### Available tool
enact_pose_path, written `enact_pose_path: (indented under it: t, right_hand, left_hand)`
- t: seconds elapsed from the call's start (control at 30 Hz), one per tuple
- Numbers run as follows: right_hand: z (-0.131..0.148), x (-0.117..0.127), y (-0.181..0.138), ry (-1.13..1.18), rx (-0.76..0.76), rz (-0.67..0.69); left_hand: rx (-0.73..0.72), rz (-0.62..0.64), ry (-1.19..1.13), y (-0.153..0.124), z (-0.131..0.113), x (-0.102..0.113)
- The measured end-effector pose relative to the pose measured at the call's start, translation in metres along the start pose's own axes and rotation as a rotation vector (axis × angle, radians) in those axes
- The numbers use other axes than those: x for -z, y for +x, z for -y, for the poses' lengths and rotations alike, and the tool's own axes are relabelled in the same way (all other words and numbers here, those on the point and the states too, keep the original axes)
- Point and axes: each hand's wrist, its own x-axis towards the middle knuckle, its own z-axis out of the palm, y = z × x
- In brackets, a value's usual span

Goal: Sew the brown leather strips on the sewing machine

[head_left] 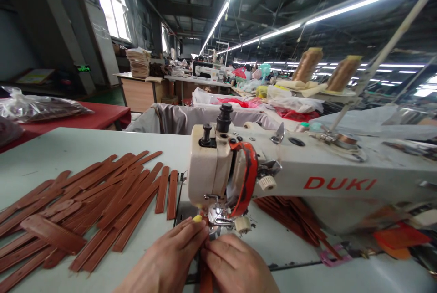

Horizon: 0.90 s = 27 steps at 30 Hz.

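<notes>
A brown leather strap (205, 279) runs lengthwise under the presser foot (218, 218) of a white sewing machine (208, 165). My left hand (174, 252) presses on the strap from the left, fingers together close to the foot. A small yellow piece (197, 218) shows at its fingertips; I cannot tell what it is. From the right, my right hand (237, 261) pinches the same strap, its fingertips curled in. Both hands hide much of the strap. Left of the machine lies a loose pile of brown leather straps (112, 202), with a wider stitched piece (53, 233) on top.
More brown leather pieces (290, 215) lie under the machine arm, beside a pink frame-like item (336, 256). An orange-red guard (246, 179) curves down the machine head. Behind the pale table (64, 147) stands a cloth-lined bin (177, 117). Thread cones (307, 65) rise at back right.
</notes>
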Motion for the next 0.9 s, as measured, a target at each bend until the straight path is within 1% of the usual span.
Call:
enact_pose_path:
  t: [0.13, 0.3, 0.4, 0.53, 0.63, 0.73, 0.83, 0.9]
  right_hand:
    - [0.000, -0.004, 0.000, -0.017, 0.084, -0.113]
    - [0.001, -0.002, 0.006, -0.006, 0.077, -0.157]
    - [0.003, 0.005, 0.007, 0.030, 0.058, -0.178]
    - [0.005, 0.012, 0.005, 0.043, -0.036, -0.192]
    - [0.006, 0.012, 0.005, 0.042, -0.062, -0.199]
    - [0.006, 0.012, 0.005, 0.041, -0.067, -0.209]
    - [0.005, 0.011, 0.004, 0.041, -0.071, -0.220]
    - [0.006, 0.012, 0.004, 0.049, -0.066, -0.223]
  left_hand:
    - [-0.003, -0.015, 0.050, 0.008, -0.002, 0.004]
    - [-0.004, -0.043, 0.021, 0.011, -0.003, 0.008]
    - [0.052, 0.029, -0.011, 0.007, -0.005, 0.012]
    - [0.082, 0.133, -0.041, 0.007, -0.009, 0.021]
    - [0.074, 0.154, -0.029, 0.011, -0.008, 0.022]
    - [0.075, 0.161, -0.025, 0.011, -0.008, 0.019]
    - [0.140, 0.159, -0.074, 0.004, -0.009, 0.018]
    - [0.210, 0.152, -0.093, 0.004, -0.006, 0.020]
